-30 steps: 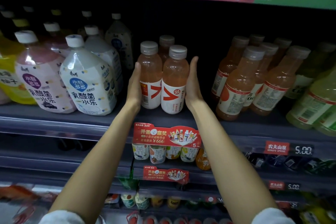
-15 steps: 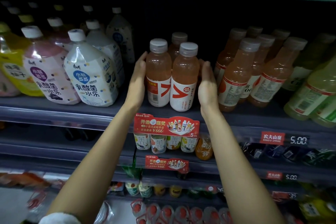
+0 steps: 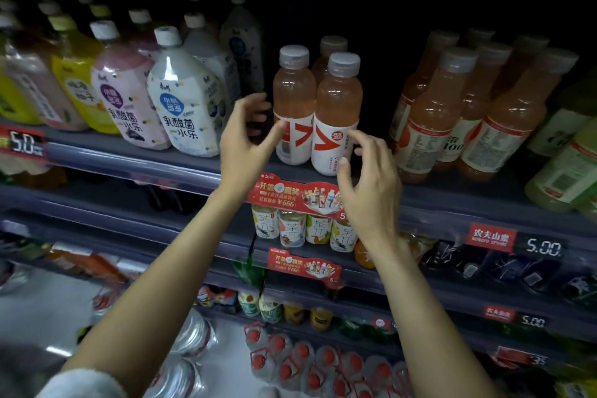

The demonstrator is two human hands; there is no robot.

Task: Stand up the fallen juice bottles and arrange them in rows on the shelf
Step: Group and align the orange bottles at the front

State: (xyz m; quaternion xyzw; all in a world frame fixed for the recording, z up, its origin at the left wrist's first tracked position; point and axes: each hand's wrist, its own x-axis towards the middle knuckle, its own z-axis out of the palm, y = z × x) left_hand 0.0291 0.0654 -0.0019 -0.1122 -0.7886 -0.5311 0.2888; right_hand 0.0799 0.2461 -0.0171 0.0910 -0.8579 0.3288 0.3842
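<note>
Three clear plastic bottles of pink juice (image 3: 336,113) stand upright on the grey shelf (image 3: 129,155). Left hand (image 3: 245,145) and right hand (image 3: 368,191) hover beside them, fingers loosely spread, empty. Full bottles look heavy, smooth; grip mid-label.

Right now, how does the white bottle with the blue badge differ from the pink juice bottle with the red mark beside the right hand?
The white bottle is wide, opaque and leans back; the pink juice bottle is slim, see-through and upright. The white bottle's label covers it all, while the pink juice bottle's label wraps only its lower half. Both stand capped at the shelf front.
</note>
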